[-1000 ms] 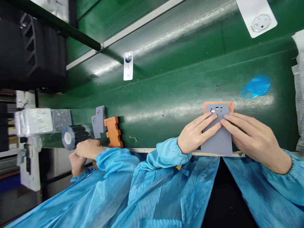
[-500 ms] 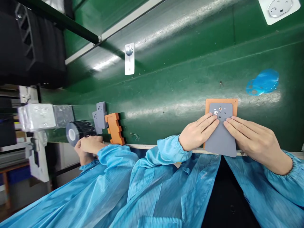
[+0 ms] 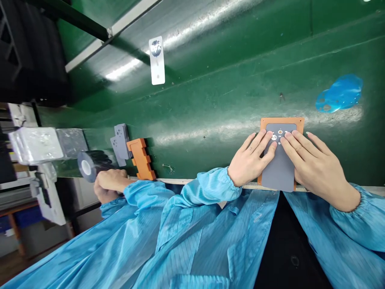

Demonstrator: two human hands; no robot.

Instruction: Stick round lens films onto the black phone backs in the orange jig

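Observation:
A grey sheet (image 3: 279, 168) lies on an orange jig plate (image 3: 282, 121) at the near edge of the green conveyor belt (image 3: 216, 100). Small holes and a metal dot show near the sheet's far end. My left hand (image 3: 251, 158) rests flat on the sheet's left side, fingers stretched toward the holes. On the sheet's right side lies my right hand (image 3: 313, 164), fingers extended and pressed on the grey surface. Both hands hold nothing.
A co-worker in a blue sleeve (image 3: 144, 192) stands at my left, their hand (image 3: 110, 184) by a black tape roll (image 3: 87, 164). Beside it are an orange block (image 3: 141, 158) and grey parts (image 3: 119, 142). A white card (image 3: 157, 60) and a blue film (image 3: 339, 94) lie on the belt.
My fingers have slid farther up the grey sheet toward its holes. The view has tilted, and the white panel at the top right has passed out of view.

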